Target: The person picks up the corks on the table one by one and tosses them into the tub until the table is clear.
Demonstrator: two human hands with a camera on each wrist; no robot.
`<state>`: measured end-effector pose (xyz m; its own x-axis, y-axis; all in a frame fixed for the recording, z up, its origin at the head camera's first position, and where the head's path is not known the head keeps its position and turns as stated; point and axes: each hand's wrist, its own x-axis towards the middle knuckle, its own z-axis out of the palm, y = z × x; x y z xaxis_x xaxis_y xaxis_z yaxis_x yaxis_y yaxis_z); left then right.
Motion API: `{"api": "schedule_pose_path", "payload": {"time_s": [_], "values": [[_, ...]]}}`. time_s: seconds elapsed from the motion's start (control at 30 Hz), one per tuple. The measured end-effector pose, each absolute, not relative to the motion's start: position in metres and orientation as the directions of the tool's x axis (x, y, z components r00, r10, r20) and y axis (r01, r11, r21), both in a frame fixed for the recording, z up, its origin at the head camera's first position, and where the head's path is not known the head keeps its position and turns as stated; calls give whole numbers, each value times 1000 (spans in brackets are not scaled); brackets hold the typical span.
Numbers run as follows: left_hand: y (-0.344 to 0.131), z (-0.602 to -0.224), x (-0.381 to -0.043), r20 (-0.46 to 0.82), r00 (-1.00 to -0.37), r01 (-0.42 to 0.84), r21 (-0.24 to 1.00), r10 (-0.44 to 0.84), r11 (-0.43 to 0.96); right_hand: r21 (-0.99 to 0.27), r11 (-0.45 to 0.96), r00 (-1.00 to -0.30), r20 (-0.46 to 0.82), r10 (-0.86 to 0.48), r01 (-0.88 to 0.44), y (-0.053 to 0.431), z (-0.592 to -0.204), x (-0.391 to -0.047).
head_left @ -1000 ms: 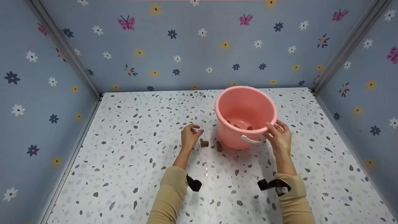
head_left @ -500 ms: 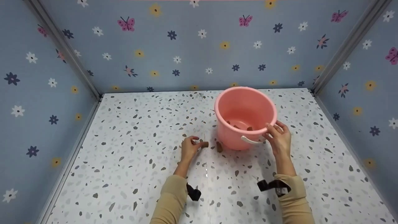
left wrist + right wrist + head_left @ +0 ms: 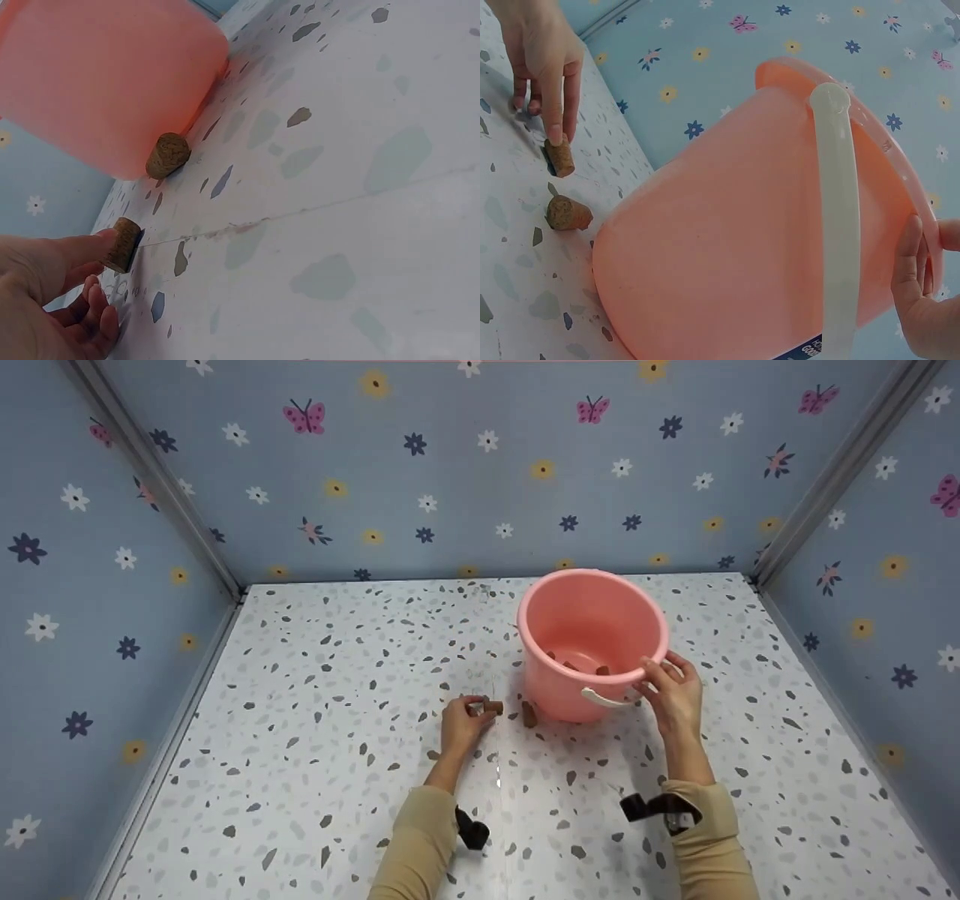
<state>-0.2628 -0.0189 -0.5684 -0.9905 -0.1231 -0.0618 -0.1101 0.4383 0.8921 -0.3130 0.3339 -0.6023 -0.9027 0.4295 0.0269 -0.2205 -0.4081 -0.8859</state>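
Observation:
In the head view my left hand (image 3: 463, 725) is low over the speckled table, thumb and fingers pinching a cork (image 3: 493, 707). The left wrist view has the thumb on one side of this cork (image 3: 122, 244), its brown grain showing. A second cork (image 3: 529, 714) lies on its side close by the foot of a pink bucket (image 3: 564, 696). With thumb and fingers my right hand (image 3: 676, 691) grips the bucket's rim at the near right. Several brown pieces (image 3: 603, 670) lie at the bottom inside the bucket, partly hidden by its near wall.
The bucket's white handle (image 3: 602, 697) hangs down its near side. Blue flowered walls (image 3: 480, 495) stand behind and on both sides of the speckled table (image 3: 315, 675). A thin seam runs forward along the tabletop near the corks.
My left hand has come down from above and taken the nearer cork between thumb and fingers. The right hand and the bucket stay where they were.

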Motion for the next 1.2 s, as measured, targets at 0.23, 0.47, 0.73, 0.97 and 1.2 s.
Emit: {"api": "schedule_pose_path", "payload": {"time_s": [0.23,0.47,0.73,0.97,1.2], "values": [[-17,-571,-264,-101,-985,-153,882,-139,446,-901,-385,-895,9,445,-201,333,-602,-313],[-16,-574,-264,-102,-984,-159,876,-149,456,-899,-387,-898,15,440,-204,333,-602,-312],[-17,-574,-262,-99,-983,-161,877,-157,452,-891,-404,-900,13,437,-209,332,-600,-311],[-19,-573,-261,-86,-979,-158,889,-183,430,-875,-427,-906,29,423,-227,333,-602,-312],[-19,-573,-262,-75,-974,-158,900,-213,407,-875,-422,-906,43,421,-237,334,-602,-313]]}}
